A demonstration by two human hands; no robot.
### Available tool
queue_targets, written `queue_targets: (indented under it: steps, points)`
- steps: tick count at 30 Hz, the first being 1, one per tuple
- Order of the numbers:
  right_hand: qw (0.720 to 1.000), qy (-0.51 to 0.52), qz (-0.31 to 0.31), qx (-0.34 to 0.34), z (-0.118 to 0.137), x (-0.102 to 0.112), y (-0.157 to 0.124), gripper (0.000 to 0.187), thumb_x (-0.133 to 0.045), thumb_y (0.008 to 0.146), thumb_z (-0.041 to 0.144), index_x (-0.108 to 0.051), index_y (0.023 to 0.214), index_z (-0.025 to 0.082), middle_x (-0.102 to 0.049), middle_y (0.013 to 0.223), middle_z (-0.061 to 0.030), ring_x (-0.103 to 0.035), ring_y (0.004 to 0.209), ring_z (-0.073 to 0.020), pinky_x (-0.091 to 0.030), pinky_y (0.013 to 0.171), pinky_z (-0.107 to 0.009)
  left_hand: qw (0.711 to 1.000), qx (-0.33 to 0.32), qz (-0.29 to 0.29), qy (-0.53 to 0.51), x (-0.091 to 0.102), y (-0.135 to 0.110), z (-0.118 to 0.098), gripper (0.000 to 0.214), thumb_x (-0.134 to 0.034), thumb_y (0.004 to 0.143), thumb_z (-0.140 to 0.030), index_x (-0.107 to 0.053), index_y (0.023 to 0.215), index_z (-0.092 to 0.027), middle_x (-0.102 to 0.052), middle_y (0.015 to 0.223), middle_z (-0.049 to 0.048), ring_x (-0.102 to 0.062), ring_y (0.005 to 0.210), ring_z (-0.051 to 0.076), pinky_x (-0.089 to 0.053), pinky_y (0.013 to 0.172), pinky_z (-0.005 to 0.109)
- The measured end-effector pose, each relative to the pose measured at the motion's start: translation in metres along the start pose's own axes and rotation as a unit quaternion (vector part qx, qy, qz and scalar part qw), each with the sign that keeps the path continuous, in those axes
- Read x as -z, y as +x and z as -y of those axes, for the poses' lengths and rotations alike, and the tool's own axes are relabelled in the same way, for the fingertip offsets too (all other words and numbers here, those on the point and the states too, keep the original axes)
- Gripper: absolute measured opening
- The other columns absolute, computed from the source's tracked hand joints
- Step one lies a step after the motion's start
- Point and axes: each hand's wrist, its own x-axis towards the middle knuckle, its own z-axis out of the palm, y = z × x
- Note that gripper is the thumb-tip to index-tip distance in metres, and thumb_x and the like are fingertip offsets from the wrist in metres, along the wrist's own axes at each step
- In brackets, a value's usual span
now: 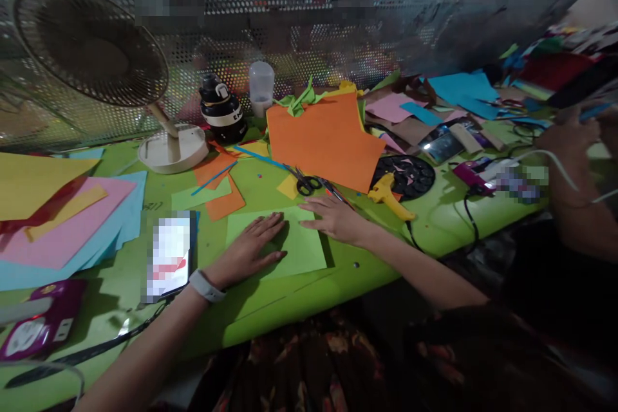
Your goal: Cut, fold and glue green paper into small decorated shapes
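A light green sheet of paper (294, 251) lies flat on the green table in front of me. My left hand (251, 248), with a pale band on the wrist, rests on its left part, palm down, fingers stretched out. Near the sheet's upper right corner is my right hand (338, 217), also palm down with its fingers extended. Just beyond it lie black-handled scissors (309, 185) and a small yellow paper piece (288, 187). To its right sits a yellow glue gun (390, 196) by a round black tray (410, 177).
A lit phone (170, 254) and stacked coloured papers (72, 232) lie on the left. Behind stand a fan (174, 148), a black bottle (223, 112) and a large orange sheet (323, 138). Purple power strips (476, 175) trail cables. Another person's hand (570, 138) is at the right.
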Motion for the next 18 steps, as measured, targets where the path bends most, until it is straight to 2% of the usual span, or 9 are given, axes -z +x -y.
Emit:
queue_targets:
  steps: [2, 4, 8, 9, 11, 13, 16, 18]
  points:
    - [0.998, 0.044, 0.006, 0.052, -0.001, -0.005, 0.001, 0.031, -0.054, 0.086, 0.008, -0.068, 0.110, 0.022, -0.061, 0.127, -0.0072, -0.051, 0.122, -0.0233, -0.042, 0.099, -0.046, 1.000, -0.001, 0.002, -0.019, 0.001, -0.001, 0.002, 0.064, -0.048, 0.090, -0.048, -0.029, 0.146, -0.024, -0.026, 0.155, 0.0091, -0.023, 0.142, 0.025, -0.021, 0.115, 0.047]
    - [0.995, 0.083, 0.007, 0.062, -0.002, -0.008, 0.000, 0.029, -0.053, 0.086, 0.008, -0.069, 0.107, 0.020, -0.066, 0.119, -0.0064, -0.058, 0.112, -0.0203, -0.044, 0.097, -0.042, 0.999, 0.006, -0.007, -0.039, 0.004, -0.004, 0.001, 0.059, -0.051, 0.089, -0.045, -0.037, 0.142, -0.024, -0.034, 0.151, 0.0093, -0.031, 0.138, 0.025, -0.025, 0.113, 0.046]
    - [0.993, 0.120, 0.000, 0.006, 0.001, -0.004, 0.004, 0.023, -0.053, 0.087, 0.009, -0.069, 0.102, 0.016, -0.070, 0.109, -0.0073, -0.062, 0.099, -0.0200, -0.048, 0.088, -0.039, 0.989, 0.068, -0.068, -0.108, 0.016, -0.013, -0.008, 0.033, -0.051, 0.090, -0.040, -0.059, 0.118, -0.025, -0.060, 0.125, 0.0074, -0.054, 0.116, 0.022, -0.043, 0.100, 0.040]
    - [0.992, 0.124, 0.005, -0.007, 0.003, -0.001, 0.006, 0.020, -0.053, 0.088, 0.012, -0.069, 0.101, 0.015, -0.071, 0.105, -0.0079, -0.062, 0.096, -0.0201, -0.048, 0.086, -0.038, 0.985, 0.083, -0.066, -0.134, 0.020, -0.016, -0.012, 0.028, -0.049, 0.091, -0.039, -0.062, 0.111, -0.025, -0.063, 0.119, 0.0064, -0.057, 0.111, 0.021, -0.045, 0.096, 0.038]
    - [0.992, 0.122, 0.023, -0.032, 0.007, 0.006, 0.014, 0.017, -0.054, 0.091, 0.021, -0.068, 0.095, 0.012, -0.070, 0.094, -0.0089, -0.061, 0.089, -0.0199, -0.048, 0.082, -0.036, 0.977, 0.106, -0.068, -0.172, 0.024, -0.021, -0.017, 0.024, -0.046, 0.093, -0.037, -0.064, 0.100, -0.023, -0.065, 0.108, 0.0050, -0.060, 0.102, 0.019, -0.047, 0.090, 0.034]
    - [0.992, 0.110, 0.048, -0.046, 0.010, 0.010, 0.022, 0.024, -0.053, 0.092, 0.030, -0.067, 0.088, 0.011, -0.067, 0.087, -0.0094, -0.059, 0.085, -0.0199, -0.047, 0.079, -0.035, 0.971, 0.125, -0.085, -0.185, 0.023, -0.023, -0.020, 0.022, -0.049, 0.091, -0.038, -0.063, 0.090, -0.021, -0.066, 0.097, 0.0044, -0.061, 0.092, 0.018, -0.048, 0.083, 0.032]
    - [0.989, 0.101, 0.084, -0.064, 0.013, 0.011, 0.033, 0.028, -0.052, 0.093, 0.035, -0.064, 0.085, 0.011, -0.064, 0.086, -0.0097, -0.057, 0.084, -0.0202, -0.045, 0.078, -0.035, 0.963, 0.157, -0.130, -0.176, 0.014, -0.023, -0.016, 0.025, -0.051, 0.090, -0.039, -0.061, 0.076, -0.020, -0.064, 0.083, 0.0037, -0.060, 0.080, 0.018, -0.047, 0.074, 0.031]
    - [0.985, 0.110, 0.095, -0.091, 0.014, 0.009, 0.038, 0.030, -0.051, 0.093, 0.038, -0.063, 0.087, 0.011, -0.063, 0.087, -0.0100, -0.057, 0.085, -0.0207, -0.045, 0.076, -0.034, 0.959, 0.163, -0.149, -0.177, 0.007, -0.021, -0.011, 0.026, -0.051, 0.090, -0.038, -0.061, 0.073, -0.020, -0.063, 0.083, 0.0037, -0.060, 0.079, 0.017, -0.047, 0.073, 0.030]
